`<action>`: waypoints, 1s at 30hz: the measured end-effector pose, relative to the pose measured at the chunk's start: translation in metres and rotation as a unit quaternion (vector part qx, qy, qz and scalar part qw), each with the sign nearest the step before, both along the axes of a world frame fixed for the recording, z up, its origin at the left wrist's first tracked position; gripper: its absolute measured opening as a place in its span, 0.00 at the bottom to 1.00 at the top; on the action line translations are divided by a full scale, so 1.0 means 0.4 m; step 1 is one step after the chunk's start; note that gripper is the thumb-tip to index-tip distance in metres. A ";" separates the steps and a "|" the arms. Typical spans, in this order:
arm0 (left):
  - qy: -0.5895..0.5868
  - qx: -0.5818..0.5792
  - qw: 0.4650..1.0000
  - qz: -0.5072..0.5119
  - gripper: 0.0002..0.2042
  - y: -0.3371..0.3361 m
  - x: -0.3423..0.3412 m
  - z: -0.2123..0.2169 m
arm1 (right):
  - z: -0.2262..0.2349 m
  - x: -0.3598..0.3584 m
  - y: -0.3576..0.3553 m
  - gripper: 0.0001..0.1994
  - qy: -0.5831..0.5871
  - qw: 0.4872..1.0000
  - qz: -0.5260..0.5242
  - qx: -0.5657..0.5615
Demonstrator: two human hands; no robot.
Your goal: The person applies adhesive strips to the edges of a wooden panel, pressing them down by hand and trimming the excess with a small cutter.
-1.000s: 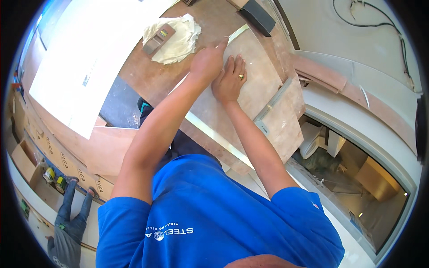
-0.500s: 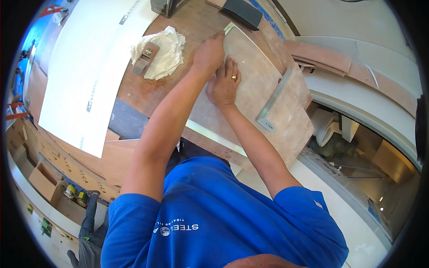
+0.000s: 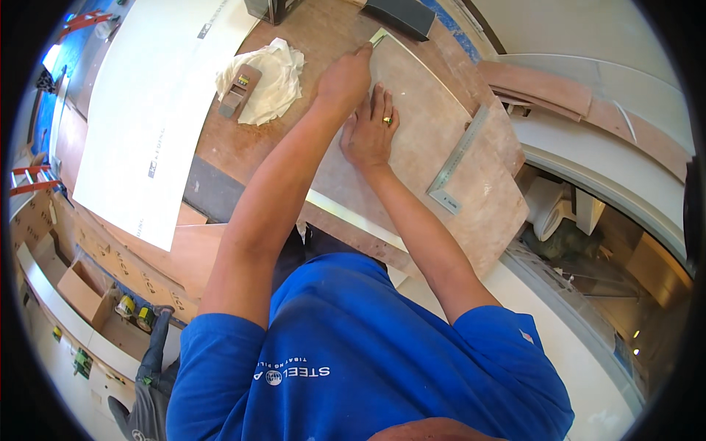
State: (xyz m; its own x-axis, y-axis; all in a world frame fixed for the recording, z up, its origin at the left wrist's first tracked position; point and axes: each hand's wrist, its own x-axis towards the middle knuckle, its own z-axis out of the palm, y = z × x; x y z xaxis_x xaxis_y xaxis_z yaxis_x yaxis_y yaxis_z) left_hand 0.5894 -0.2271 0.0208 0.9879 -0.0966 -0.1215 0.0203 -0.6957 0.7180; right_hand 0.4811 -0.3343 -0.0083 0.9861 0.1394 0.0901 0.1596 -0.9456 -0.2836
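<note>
A brownish flat panel (image 3: 419, 110) with pale edge strips lies on the worktable in front of me. My left hand (image 3: 347, 82) is closed near its far corner, holding a thin pointed tool (image 3: 378, 42) whose tip rests at the pale edge; its exact kind is too small to tell. Just nearer and to the right, my right hand (image 3: 371, 131), with a gold ring, presses flat on the panel with fingers spread. A metal try square (image 3: 457, 158) lies to the right. Left of my hands, a small wooden hand plane (image 3: 240, 92) rests on a crumpled white cloth (image 3: 276, 81).
A large white printed sheet (image 3: 140, 125) covers the left side. At the back stand a black box (image 3: 399, 16) and a dark glassy case (image 3: 271, 9). Brown board strips (image 3: 537, 92) lie at right. A person (image 3: 151, 382) is low down at lower left, near an orange ladder (image 3: 33, 180).
The view has shifted slightly, so the surroundings sit a little differently. The tip of the thin tool now shows beyond my left fingers. My right hand stays pressed on the panel.
</note>
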 end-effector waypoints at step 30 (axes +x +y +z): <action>0.103 0.148 0.980 -0.085 0.25 0.035 -0.116 0.106 | 0.003 0.005 0.002 0.37 0.037 0.998 0.001 -0.053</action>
